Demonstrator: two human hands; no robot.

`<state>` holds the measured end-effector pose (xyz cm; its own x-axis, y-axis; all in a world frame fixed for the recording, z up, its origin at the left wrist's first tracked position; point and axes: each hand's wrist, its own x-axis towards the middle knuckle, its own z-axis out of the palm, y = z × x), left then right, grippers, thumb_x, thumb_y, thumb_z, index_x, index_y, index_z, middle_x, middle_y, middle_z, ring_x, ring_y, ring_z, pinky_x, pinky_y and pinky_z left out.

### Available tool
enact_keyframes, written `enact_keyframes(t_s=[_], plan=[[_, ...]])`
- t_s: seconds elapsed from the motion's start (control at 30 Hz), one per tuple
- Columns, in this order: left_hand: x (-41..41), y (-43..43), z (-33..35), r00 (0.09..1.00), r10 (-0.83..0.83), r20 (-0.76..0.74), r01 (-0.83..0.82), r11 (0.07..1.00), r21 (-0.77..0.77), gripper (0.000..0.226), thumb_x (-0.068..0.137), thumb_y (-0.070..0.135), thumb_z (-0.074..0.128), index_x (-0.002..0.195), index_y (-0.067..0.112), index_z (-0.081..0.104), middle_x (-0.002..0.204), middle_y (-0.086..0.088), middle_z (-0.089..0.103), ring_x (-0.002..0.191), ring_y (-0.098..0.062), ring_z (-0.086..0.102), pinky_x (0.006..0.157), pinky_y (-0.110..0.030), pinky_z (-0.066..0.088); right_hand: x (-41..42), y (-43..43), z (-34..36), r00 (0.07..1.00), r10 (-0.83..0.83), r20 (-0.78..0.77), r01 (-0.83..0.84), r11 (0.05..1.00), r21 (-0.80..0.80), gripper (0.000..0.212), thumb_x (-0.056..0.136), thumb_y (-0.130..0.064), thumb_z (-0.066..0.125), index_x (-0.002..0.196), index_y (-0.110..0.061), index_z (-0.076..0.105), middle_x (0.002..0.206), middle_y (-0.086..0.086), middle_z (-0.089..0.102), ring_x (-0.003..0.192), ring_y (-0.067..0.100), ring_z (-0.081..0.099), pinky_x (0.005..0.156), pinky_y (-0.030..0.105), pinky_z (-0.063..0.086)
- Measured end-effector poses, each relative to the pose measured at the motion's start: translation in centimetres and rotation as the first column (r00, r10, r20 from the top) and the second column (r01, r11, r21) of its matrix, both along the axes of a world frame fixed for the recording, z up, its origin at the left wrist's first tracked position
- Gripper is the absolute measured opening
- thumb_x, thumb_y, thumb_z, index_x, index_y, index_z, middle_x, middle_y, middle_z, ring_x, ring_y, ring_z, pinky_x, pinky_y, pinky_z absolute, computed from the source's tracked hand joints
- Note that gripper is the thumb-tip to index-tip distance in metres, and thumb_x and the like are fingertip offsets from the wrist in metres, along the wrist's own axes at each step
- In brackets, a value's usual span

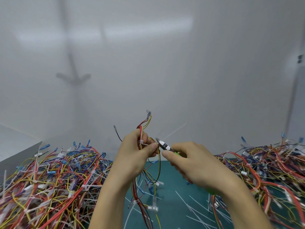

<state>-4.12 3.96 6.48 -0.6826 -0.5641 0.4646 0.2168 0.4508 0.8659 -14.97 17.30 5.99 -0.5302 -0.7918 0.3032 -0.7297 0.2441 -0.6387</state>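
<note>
Red-and-yellow wire harness (143, 129) hangs above the teal cutting mat (171, 195), pinched in the left hand (135, 156) at its white plastic zip tie (141, 142). The right hand (193, 161) grips green-handled flush cutters (163, 145) — best laid flush against the tie's head, clear of insulation.

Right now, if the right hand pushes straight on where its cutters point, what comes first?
Ahead of the cutters, probably the white cable tie on the wire bundle in the left hand; depth unclear.
</note>
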Motion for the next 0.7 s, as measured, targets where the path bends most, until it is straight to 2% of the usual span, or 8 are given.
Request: enact_keyframes(t_s=[0.27, 0.47, 0.7], plan=[[-0.38, 0.23, -0.08, 0.997, 0.07, -0.04, -0.069, 0.997, 0.032, 0.03, 0.092, -0.008, 0.058, 0.076, 0.01, 0.04, 0.074, -0.011, 0.06, 0.064, -0.016, 0.061, 0.073, -0.033, 0.057, 0.4, 0.21, 0.61, 0.999, -0.021, -0.038, 0.022, 1.0, 0.015, 0.05, 0.093, -0.058, 0.051, 0.082, -0.01, 0.059, 0.066, 0.004, 0.049, 0.061, 0.018, 0.045, 0.07, 0.046, 0.052], [-0.29, -0.07, -0.14, 0.995, 0.083, -0.059, -0.08, 0.996, 0.04, 0.031, 0.091, -0.008, 0.059, 0.074, 0.011, 0.041, 0.067, -0.001, 0.061, 0.062, -0.015, 0.062, 0.071, -0.031, 0.057, 0.28, 0.22, 0.52, 1.0, -0.005, -0.014, 0.005, 1.0, 0.004, 0.051, 0.092, -0.057, 0.052, 0.081, -0.007, 0.058, 0.064, 0.005, 0.047, 0.059, 0.019, 0.043, 0.069, 0.048, 0.053], [-0.29, 0.01, -0.14, 0.997, 0.058, -0.043, -0.057, 0.998, 0.041, 0.03, 0.091, -0.008, 0.059, 0.075, 0.01, 0.041, 0.07, -0.007, 0.062, 0.064, -0.015, 0.063, 0.07, -0.028, 0.057, -0.2, 0.3, 0.21, 1.0, 0.006, 0.001, -0.006, 1.0, -0.011, 0.051, 0.092, -0.057, 0.053, 0.078, -0.008, 0.055, 0.061, 0.004, 0.045, 0.055, 0.019, 0.041, 0.068, 0.05, 0.054]])
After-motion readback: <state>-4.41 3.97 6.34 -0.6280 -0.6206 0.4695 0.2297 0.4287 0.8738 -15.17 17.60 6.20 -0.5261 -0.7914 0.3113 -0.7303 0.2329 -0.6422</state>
